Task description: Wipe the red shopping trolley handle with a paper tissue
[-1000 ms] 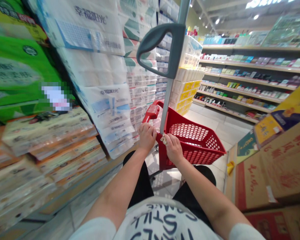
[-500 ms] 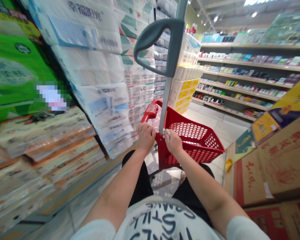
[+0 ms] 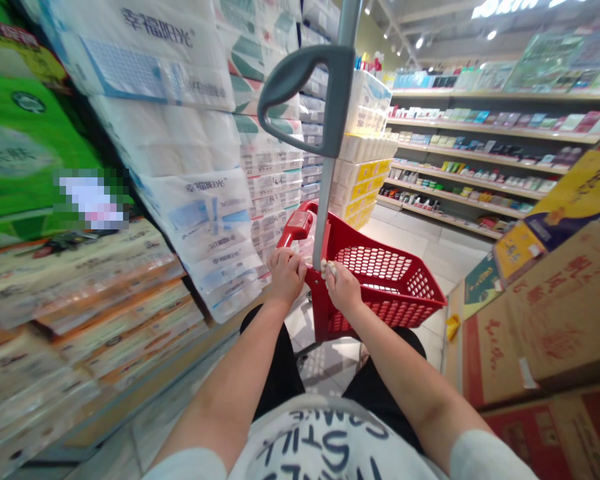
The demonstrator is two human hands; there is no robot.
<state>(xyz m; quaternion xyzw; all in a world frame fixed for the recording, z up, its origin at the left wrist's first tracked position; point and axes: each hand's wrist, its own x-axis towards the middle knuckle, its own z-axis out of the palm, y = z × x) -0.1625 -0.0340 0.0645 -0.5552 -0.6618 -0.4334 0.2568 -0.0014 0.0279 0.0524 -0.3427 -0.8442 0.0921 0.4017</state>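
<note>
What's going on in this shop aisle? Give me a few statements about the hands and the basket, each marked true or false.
1. The left hand and the right hand are both curled on the near rim of the red basket. True.
2. The right hand holds the grey handle at the top of the pole. False: no hand touches the handle, and the right hand is down by the pole's foot.
3. Toilet paper packs are stacked on the person's left. True.
4. The cardboard boxes on the right are blue. False: they are brown with red print.
</note>
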